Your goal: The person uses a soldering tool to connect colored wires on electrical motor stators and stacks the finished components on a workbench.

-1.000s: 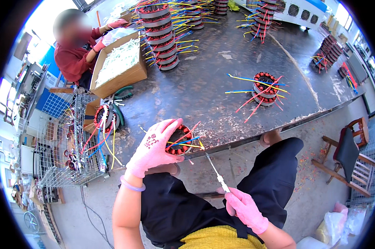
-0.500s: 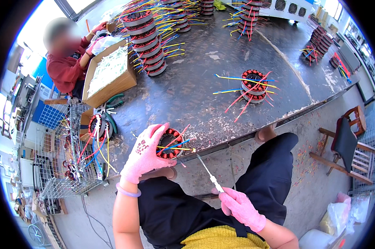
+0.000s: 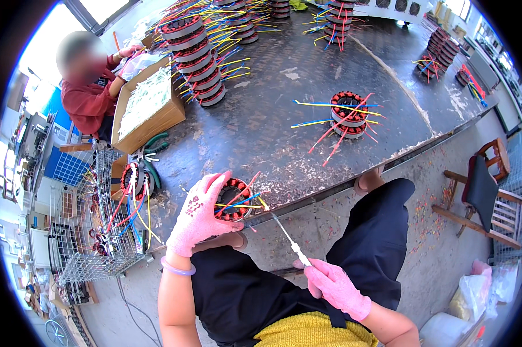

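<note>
My left hand [image 3: 198, 215], in a pink glove, wraps round a motor stator [image 3: 234, 215] at the table's near edge. The stator is a ring with red windings; red, blue and yellow leads cross its top. My right hand [image 3: 334, 284], also gloved in pink, grips a thin metal rod tool [image 3: 295, 247] by its white handle. Its tip points up and left, close to a short yellow lead end at the stator's right side; whether they touch I cannot tell. Farther back on the table stands a pair of stacked stators [image 3: 349, 118] with leads spread outward.
Tall stator stacks [image 3: 200, 72] stand at the back. An open cardboard box [image 3: 151, 124] of pale pieces sits at left, near green-handled pliers [image 3: 155, 144] and a wire basket [image 3: 102, 260]. A co-worker [image 3: 87, 95] sits beyond. A wooden chair [image 3: 480, 191] stands at right.
The view has shifted slightly, so the table's things sit a little farther left. Both hands keep their grips, and the rod stays beside the stator with hardly any movement.
</note>
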Available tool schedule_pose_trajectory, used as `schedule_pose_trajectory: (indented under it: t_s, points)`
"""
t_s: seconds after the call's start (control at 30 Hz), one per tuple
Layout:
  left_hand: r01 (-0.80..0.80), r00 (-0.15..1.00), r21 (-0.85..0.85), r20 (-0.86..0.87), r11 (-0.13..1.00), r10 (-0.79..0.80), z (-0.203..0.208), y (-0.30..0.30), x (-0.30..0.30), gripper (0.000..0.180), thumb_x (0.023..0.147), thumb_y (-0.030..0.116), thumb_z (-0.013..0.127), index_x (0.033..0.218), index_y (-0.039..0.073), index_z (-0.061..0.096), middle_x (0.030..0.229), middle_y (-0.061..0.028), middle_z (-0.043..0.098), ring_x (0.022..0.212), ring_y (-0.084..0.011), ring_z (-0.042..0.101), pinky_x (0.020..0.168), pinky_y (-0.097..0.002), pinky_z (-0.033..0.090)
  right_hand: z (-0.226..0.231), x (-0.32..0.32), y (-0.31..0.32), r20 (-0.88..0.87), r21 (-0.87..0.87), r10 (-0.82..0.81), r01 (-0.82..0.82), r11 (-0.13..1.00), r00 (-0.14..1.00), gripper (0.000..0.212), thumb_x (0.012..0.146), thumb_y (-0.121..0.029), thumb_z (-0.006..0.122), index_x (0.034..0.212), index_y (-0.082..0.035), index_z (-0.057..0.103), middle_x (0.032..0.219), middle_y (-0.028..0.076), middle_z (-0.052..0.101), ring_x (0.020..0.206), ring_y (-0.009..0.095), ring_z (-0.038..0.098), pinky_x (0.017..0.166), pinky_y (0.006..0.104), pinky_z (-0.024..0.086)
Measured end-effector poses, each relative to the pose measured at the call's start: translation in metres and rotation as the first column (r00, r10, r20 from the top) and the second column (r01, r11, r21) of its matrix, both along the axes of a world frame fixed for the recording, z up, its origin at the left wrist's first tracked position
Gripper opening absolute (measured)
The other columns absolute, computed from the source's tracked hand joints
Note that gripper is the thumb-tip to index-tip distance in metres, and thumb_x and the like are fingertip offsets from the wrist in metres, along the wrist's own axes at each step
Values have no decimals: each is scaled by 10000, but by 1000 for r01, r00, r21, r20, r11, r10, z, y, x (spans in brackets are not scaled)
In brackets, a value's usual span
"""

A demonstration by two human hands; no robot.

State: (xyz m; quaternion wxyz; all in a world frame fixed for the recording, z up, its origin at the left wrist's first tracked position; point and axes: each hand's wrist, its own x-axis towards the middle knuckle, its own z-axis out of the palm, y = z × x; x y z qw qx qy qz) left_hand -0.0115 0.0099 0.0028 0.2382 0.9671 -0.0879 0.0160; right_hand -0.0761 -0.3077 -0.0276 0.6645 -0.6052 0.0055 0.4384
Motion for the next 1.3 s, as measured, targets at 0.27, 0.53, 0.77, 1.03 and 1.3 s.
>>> schedule_pose_trajectory:
  t_s: [0.27, 0.53, 0.77, 1.03, 1.3]
  points:
    - [0, 1000, 2, 2, 1000, 0, -1, 0, 1, 1001, 547, 313, 907, 1406, 38, 473, 1320, -177, 520, 1220, -378, 518, 1047, -435, 408, -3, -1, -1, -2, 30, -15, 15, 999, 1000, 379, 1039, -310, 474, 1232, 0, 578, 659, -20, 520, 582, 54, 436, 556, 242, 367]
    - [-11, 1000, -2, -25, 1000, 11, 1, -2, 2, 1007, 542, 295, 903, 1411, 30, 469, 1331, -182, 516, 1243, -375, 508, 1061, -431, 405, -2, -2, 0, -52, 58, -49, 52, 997, 997, 387, 1040, -296, 478, 1274, 0, 565, 655, -25, 503, 582, 45, 426, 552, 232, 358]
    - [-11, 999, 28, -39, 1000, 12, 0, 0, 1, 1026, 543, 294, 900, 1423, 13, 455, 1340, -188, 505, 1268, -369, 496, 1082, -426, 393, -3, -2, 1, -54, 42, -33, 35, 999, 998, 394, 1043, -286, 473, 1309, -8, 558, 653, -28, 490, 584, 44, 427, 555, 233, 360]
    - [-4, 1000, 13, -7, 1000, 4, -1, 1, 1, 1006, 548, 329, 906, 1406, 31, 473, 1329, -179, 522, 1229, -378, 517, 1052, -439, 408, -5, -3, 1, -58, 63, -45, 48, 997, 997, 405, 1039, -285, 481, 1325, -6, 548, 657, -24, 499, 586, 43, 432, 555, 230, 361]
    - [-6, 999, 21, -39, 1000, 7, 1, -1, 2, 1036, 537, 306, 906, 1422, 12, 455, 1338, -189, 503, 1263, -368, 499, 1079, -423, 397, 0, -1, 2, -67, 53, -55, 59, 997, 996, 396, 1046, -271, 475, 1316, 8, 554, 664, -31, 496, 591, 41, 430, 556, 221, 359]
